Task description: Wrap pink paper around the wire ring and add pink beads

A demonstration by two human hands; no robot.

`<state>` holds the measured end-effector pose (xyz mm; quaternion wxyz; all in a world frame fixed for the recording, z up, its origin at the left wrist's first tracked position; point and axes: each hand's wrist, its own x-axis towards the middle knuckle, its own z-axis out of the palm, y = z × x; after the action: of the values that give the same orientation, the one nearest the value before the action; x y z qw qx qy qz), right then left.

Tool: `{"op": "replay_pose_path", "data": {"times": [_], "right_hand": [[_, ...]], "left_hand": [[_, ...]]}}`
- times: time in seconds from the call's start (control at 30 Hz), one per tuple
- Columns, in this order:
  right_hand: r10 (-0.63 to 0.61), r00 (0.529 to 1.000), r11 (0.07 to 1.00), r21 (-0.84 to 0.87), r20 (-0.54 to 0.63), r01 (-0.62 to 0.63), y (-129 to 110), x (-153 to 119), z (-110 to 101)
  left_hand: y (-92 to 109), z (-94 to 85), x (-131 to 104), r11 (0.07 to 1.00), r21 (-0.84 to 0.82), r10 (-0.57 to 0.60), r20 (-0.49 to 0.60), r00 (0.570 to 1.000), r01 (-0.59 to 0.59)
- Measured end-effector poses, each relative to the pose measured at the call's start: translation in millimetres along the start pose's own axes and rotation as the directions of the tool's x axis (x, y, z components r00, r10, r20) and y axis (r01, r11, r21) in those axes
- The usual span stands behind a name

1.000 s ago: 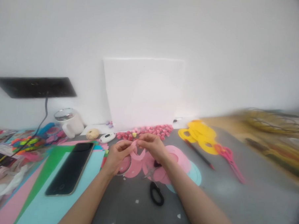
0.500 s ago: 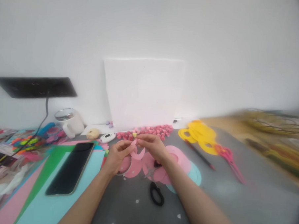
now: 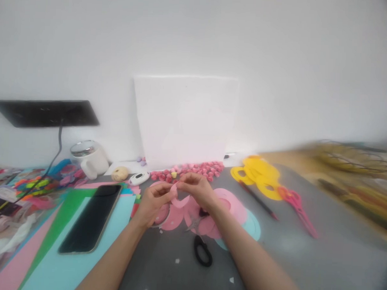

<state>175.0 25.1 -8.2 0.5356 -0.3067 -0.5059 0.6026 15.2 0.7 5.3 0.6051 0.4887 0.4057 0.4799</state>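
Note:
Between my two hands is a curled pink paper strip [image 3: 180,201], its loose end curving down to the right. My left hand [image 3: 152,202] pinches it from the left. The fingertips of my right hand [image 3: 197,189] are closed on its upper end. Pink paper circles [image 3: 173,219] lie beneath and beside the hands, some overlapping light blue ones [image 3: 253,226]. Black-handled scissors [image 3: 203,251] rest on the grey mat just below, their blades over the pink paper. Behind the hands, many small rolled pink pieces [image 3: 212,166] form a heap.
To the left are a phone [image 3: 90,219] on coloured sheets, a white mug [image 3: 92,160] and a craft pile [image 3: 34,187]. To the right lie yellow paper rings [image 3: 261,171], a pencil [image 3: 258,199] and pink scissors [image 3: 296,205]. A white board [image 3: 185,119] leans on the wall.
The fingers have shifted slightly on the pink strip, with the fingertips closer together. Its curved end has turned a little to the right.

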Motion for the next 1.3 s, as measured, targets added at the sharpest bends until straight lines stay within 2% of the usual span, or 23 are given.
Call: {"op": "replay_pose_path", "data": {"times": [0.23, 0.7, 1.07, 1.3], "right_hand": [[0.014, 0.998, 1.0, -0.018, -0.059, -0.015, -0.8, 0.1, 0.6], [0.07, 0.997, 0.997, -0.02, -0.018, -0.07, -1.7, 0.1, -0.2], [0.02, 1.0, 0.998, -0.06, -0.009, -0.02, -0.5, -0.1, 0.2], [0.047, 0.998, 0.999, -0.029, 0.037, -0.046, -1.6, -0.5, -0.5]], "left_hand": [[-0.9, 0.5, 0.4, 0.999, -0.031, -0.027, 0.002, 1.0, 0.027], [-8.1, -5.9, 5.1, 0.999, -0.034, 0.017, -0.051, 0.999, -0.019], [-2.2, 0.5, 0.1, 0.985, 0.157, 0.075, -0.019, 0.997, -0.071], [-5.8, -3.5, 3.0, 0.997, 0.045, 0.06, -0.044, 0.997, -0.058]]}}
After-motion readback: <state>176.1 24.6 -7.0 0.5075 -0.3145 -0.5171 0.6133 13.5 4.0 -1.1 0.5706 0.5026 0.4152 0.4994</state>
